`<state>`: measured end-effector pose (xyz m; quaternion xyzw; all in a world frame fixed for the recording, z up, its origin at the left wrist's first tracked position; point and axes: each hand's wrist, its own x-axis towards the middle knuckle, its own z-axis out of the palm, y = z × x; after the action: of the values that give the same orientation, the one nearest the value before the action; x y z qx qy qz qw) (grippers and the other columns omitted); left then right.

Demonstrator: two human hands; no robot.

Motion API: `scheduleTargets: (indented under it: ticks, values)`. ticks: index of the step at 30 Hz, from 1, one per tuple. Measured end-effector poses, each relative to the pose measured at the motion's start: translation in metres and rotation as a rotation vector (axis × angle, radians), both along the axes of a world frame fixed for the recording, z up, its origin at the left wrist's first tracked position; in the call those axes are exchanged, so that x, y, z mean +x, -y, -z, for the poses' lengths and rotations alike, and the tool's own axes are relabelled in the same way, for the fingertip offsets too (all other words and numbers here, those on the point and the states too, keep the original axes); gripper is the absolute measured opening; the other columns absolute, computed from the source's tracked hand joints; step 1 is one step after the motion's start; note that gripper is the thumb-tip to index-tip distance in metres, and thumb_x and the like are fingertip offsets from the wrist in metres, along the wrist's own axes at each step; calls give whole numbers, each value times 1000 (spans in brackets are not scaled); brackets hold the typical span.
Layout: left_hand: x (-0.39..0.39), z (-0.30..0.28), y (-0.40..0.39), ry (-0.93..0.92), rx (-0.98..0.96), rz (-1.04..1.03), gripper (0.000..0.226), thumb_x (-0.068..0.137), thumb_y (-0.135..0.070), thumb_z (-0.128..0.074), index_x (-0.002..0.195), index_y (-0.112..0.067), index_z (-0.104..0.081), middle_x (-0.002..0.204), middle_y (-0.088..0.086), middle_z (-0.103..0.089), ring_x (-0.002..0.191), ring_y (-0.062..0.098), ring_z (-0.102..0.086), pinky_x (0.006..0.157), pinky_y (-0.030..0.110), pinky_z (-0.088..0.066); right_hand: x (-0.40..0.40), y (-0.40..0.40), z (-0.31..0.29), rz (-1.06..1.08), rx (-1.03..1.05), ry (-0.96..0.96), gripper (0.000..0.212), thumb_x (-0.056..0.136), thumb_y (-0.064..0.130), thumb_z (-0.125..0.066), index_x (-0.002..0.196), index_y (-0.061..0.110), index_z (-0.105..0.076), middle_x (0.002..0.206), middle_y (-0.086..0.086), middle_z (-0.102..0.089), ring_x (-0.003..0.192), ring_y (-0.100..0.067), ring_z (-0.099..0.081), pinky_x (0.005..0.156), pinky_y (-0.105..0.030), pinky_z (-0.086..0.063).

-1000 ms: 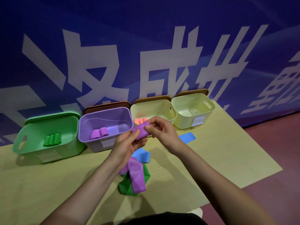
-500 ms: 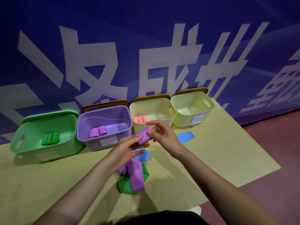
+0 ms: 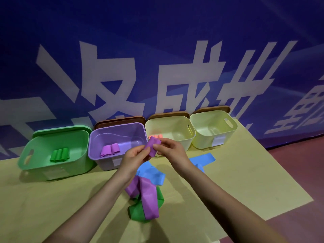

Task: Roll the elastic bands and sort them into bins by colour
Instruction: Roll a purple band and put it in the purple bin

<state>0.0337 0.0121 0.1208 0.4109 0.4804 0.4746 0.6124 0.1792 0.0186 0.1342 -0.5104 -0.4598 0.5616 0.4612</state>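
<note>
Head view, and both hands meet at mid-frame over the table (image 3: 245, 181). The left hand (image 3: 135, 157) and the right hand (image 3: 171, 151) each pinch one end of a purple roll (image 3: 154, 146), fingers curled round it, so it sits clamped between them just in front of the bins. It looks nearly wound up, and I'd call this the last tuck before the drop.

To finish well, the loose tail wants pressing flat against the roll, because this stretchy stuff will likely spring open once let go. One hand should take the whole roll with thumb over the seam, then carry it up and left to the purple bin (image 3: 98, 137), left of centre, where two purple rolls (image 3: 110, 150) already lie. Setting it down seam-side under, beside those two, should keep it shut.

Careful with the neighbours. The cream bin (image 3: 190, 133) right behind the hands holds orange rolls (image 3: 155, 137), and the hands partly hide them, so the count is unclear. The green bin (image 3: 57, 165) at far left has green rolls (image 3: 59, 155). The pale yellow bin (image 3: 228, 135) at upper right shows nothing inside.

Work remains: a flat purple band (image 3: 149, 199) lies over a green band (image 3: 135, 211) low in the centre, with blue bands (image 3: 152, 174) just above and to the right.
</note>
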Motion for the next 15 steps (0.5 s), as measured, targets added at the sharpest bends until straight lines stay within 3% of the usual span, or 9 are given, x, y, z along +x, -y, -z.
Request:
scheduleTargets:
  ticks: [3, 6, 8, 11, 15]
  values:
    - [-9, 12, -6, 84, -22, -152, 19, 92, -4, -57, 105, -15, -64, 85, 2, -73, 79, 15, -68, 75, 23, -55, -18, -12, 4, -31, -80, -80, 3, 86, 7, -67, 85, 9, -70, 76, -7, -64, 65, -13, -58, 71, -24, -48]
    - [-23, 23, -11, 107, -25, -222, 17, 91, -4, -58, 106, -9, -62, 89, 9, -70, 80, 20, -66, 73, 25, -53, -36, -28, 11, -85, -116, -62, 8, 86, 7, -66, 79, 9, -68, 72, -8, -61, 63, -15, -55, 71, -29, -48]
    - [-35, 27, -18, 76, -55, -210, 14, 91, -5, -58, 102, -11, -62, 90, 10, -69, 74, 16, -66, 65, 21, -54, -50, -42, 17, -89, -109, 64, 15, 87, 8, -66, 72, 11, -63, 65, -5, -57, 58, -11, -52, 63, -23, -45]
    - [-67, 29, -43, -96, -74, -231, 11, 93, -10, -58, 103, -15, -61, 94, 6, -66, 78, 14, -63, 66, 21, -49, -72, -72, 26, -65, -118, 237, 26, 89, 7, -63, 66, 14, -54, 58, 0, -52, 46, -3, -48, 56, -20, -41]
    - [-125, 38, -81, -425, -17, -443, 11, 92, -11, -59, 102, -11, -64, 92, 2, -63, 88, 18, -57, 71, 25, -41, -96, -122, 39, -49, -183, 452, 33, 93, 15, -59, 61, 15, -47, 60, -4, -48, 59, -17, -49, 58, -30, -42]
